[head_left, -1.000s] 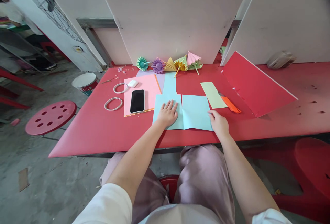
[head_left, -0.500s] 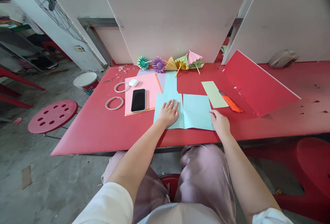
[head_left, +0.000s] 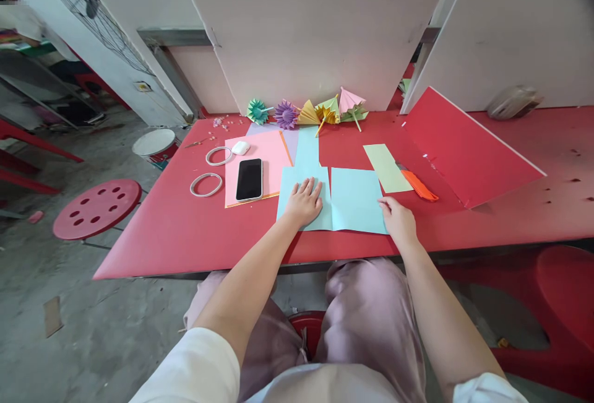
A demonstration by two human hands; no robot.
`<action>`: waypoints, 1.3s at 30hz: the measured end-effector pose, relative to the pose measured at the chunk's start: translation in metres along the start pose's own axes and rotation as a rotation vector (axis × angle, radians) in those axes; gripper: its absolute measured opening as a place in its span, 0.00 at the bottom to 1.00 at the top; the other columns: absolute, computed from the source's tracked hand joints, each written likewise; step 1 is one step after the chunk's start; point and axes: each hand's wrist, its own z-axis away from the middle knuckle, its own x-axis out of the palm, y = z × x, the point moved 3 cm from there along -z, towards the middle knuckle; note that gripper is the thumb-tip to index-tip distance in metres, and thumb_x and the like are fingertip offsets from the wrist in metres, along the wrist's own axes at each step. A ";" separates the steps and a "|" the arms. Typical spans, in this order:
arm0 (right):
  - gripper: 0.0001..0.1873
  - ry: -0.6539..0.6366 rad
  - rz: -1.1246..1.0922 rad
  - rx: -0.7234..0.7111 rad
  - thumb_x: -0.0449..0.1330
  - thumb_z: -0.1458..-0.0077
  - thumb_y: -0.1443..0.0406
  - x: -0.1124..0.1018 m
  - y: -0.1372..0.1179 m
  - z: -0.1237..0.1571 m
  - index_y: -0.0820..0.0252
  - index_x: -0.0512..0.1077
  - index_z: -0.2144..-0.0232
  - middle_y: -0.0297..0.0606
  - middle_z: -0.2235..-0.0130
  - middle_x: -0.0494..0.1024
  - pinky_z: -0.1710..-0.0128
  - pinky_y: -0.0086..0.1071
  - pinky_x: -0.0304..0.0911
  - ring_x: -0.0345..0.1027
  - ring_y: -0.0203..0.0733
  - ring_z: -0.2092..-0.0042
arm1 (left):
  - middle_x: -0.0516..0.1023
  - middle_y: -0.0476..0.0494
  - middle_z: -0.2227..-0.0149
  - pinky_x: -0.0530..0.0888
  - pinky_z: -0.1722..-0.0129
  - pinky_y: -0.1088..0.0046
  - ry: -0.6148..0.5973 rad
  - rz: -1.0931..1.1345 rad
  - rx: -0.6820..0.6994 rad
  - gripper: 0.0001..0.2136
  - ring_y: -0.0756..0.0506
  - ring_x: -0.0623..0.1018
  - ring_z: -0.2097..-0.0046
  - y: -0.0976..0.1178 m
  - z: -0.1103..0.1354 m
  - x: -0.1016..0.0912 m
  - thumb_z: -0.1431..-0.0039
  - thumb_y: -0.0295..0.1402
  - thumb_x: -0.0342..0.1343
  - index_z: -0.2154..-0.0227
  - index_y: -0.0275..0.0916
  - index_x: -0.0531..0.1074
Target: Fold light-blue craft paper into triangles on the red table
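A light blue sheet of paper (head_left: pixel 355 200) with a crease down its middle lies on the red table (head_left: pixel 223 242) in front of me. My left hand (head_left: pixel 303 205) rests flat on the sheet's left half, fingers stretched out. At the right edge, my right hand (head_left: pixel 399 220) pinches the paper between thumb and fingers. Just beyond that hand lie a pale green paper strip (head_left: pixel 387 169) and an orange utility knife (head_left: pixel 419 186). Behind the sheet, another light blue piece of paper (head_left: pixel 307 148) reaches toward the back.
Left of the paper are a black-screened phone (head_left: pixel 249 180) on pink paper (head_left: pixel 273 158), a white earbud case (head_left: pixel 241 148) and two tape rolls (head_left: pixel 206 185). Folded paper umbrellas and flowers (head_left: pixel 286 115) line the back. A red folder (head_left: pixel 477 149) stands half open at right.
Both hands keep their places on the blue paper, with hardly any movement. The view has shifted very slightly.
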 end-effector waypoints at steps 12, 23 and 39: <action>0.14 0.010 -0.017 -0.013 0.48 0.44 0.61 0.002 0.005 -0.001 0.53 0.72 0.61 0.37 0.69 0.77 0.72 0.31 0.55 0.67 0.41 0.70 | 0.47 0.41 0.36 0.49 0.40 0.57 0.015 0.003 0.006 0.24 0.42 0.49 0.36 -0.001 -0.001 0.003 0.38 0.37 0.33 0.39 0.39 0.48; 0.27 -0.003 -0.209 0.183 0.49 0.49 0.48 -0.010 0.020 0.008 0.54 0.64 0.51 0.39 0.65 0.75 0.66 0.35 0.59 0.68 0.46 0.62 | 0.63 0.36 0.45 0.60 0.47 0.59 0.180 0.015 -0.008 0.18 0.39 0.63 0.44 0.003 0.007 -0.017 0.39 0.32 0.39 0.47 0.40 0.62; 0.18 0.059 -0.060 0.125 0.51 0.47 0.58 -0.010 0.008 0.040 0.51 0.67 0.54 0.34 0.68 0.76 0.73 0.30 0.51 0.66 0.41 0.69 | 0.51 0.38 0.37 0.50 0.40 0.60 0.055 -0.041 -0.014 0.27 0.41 0.51 0.37 0.022 0.037 -0.002 0.36 0.43 0.30 0.40 0.32 0.50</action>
